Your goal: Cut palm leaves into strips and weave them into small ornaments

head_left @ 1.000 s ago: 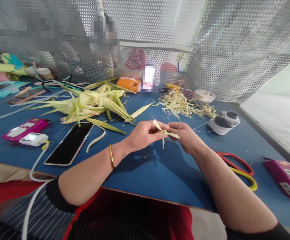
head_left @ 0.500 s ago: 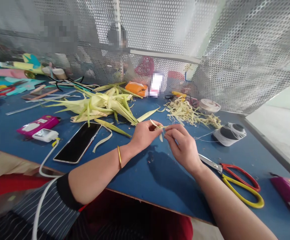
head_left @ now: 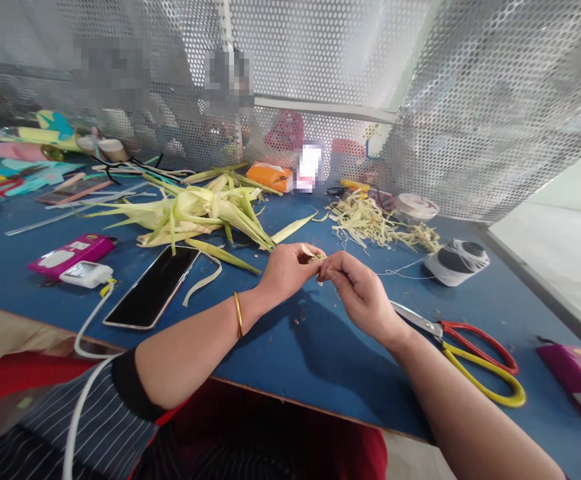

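Note:
My left hand (head_left: pixel 290 272) pinches a small pale piece of corn husk (head_left: pixel 312 254) between thumb and fingers, above the table. My right hand (head_left: pixel 357 290) meets it from the right, its fingertips closed on the near end of the same piece. The fingers hide most of it. A fine white thread (head_left: pixel 395 272) runs from a spool (head_left: pixel 457 262) towards my right hand; where it ends I cannot see. Beyond my left hand lies a heap of green corn husks (head_left: pixel 195 207). Shredded husk strips (head_left: pixel 363 217) lie past my right hand.
Scissors (head_left: pixel 435 328) with red and yellow handles lie beside my right forearm. A phone (head_left: pixel 153 287) and a magenta power strip (head_left: pixel 73 257) with a white cable are on the left. Another magenta block (head_left: pixel 577 383) sits far right. A perforated metal screen (head_left: pixel 320 60) closes the back.
My right hand has moved left, so its fingertips now touch those of my left hand. Less of the husk piece shows between them. The view has shifted slightly.

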Demonstrator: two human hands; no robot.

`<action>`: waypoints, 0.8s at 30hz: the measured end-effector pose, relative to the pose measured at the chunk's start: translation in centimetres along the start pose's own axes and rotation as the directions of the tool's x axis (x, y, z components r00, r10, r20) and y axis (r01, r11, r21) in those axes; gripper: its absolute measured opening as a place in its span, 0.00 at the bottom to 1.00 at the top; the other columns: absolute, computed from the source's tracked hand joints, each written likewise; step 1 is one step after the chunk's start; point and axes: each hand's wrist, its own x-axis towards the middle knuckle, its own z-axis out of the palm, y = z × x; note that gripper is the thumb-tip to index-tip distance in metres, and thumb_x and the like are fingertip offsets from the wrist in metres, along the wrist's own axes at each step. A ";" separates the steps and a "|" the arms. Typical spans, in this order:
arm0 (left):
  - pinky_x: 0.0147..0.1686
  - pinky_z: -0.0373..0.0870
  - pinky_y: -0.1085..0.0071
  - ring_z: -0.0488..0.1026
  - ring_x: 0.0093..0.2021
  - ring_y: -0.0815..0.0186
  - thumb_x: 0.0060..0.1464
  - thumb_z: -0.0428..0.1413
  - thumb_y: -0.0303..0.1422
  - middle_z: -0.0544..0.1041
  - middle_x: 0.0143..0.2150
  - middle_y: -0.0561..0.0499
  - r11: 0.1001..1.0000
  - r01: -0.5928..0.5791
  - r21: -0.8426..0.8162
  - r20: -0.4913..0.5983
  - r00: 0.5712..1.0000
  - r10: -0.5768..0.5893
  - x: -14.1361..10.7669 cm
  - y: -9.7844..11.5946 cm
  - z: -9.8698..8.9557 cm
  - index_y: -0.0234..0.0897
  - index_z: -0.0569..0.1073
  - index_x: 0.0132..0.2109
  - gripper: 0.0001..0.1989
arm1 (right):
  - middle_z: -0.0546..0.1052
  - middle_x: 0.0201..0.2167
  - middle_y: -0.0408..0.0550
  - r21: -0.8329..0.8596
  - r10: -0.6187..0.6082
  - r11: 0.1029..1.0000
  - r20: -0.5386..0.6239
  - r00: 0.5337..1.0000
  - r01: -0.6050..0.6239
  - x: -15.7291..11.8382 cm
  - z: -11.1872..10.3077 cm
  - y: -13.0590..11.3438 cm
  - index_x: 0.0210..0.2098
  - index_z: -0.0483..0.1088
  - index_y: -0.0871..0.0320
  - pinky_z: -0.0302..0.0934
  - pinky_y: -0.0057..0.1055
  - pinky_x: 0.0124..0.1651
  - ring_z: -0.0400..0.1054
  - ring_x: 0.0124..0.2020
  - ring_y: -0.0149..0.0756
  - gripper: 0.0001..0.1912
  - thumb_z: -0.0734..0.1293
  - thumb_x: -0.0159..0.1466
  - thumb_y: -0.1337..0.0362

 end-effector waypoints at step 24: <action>0.34 0.67 0.66 0.71 0.37 0.59 0.58 0.50 0.22 0.76 0.34 0.42 0.109 -0.514 0.851 0.470 0.838 0.278 -2.7 0.9 0.6 0.30 0.74 0.37 0.08 | 0.76 0.28 0.45 0.196 0.534 0.837 -0.086 0.841 -0.511 0.8 -0.5 2.3 0.26 0.69 0.57 0.66 0.32 0.36 0.71 0.32 0.35 0.09 0.63 0.60 0.61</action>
